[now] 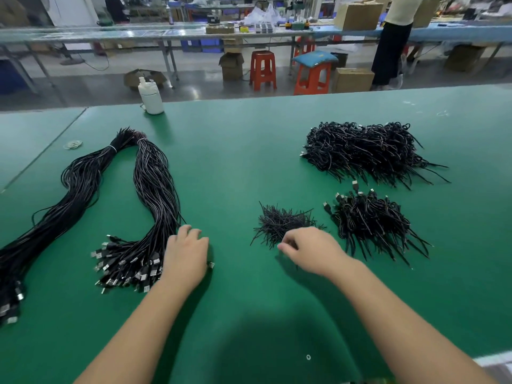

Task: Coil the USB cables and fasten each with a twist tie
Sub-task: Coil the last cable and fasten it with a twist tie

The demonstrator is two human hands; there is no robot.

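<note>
A long bundle of black USB cables (155,189) lies looped on the left of the green table (235,162), its connector ends (124,267) fanned out near me. My left hand (185,253) lies on those ends with fingers curled round a cable; one metal plug (211,264) pokes out beside the palm. A small pile of black twist ties (279,221) sits in the middle. My right hand (313,249) is at its near edge, fingertips pinched together on a tie. Two heaps of coiled, tied cables lie on the right: a large heap (365,151) and a small heap (371,220).
A white bottle (151,97) stands at the table's far edge. A loose rubber band (72,144) lies at the far left. Beyond the table are orange stools (262,69), cardboard boxes and a standing person (390,45).
</note>
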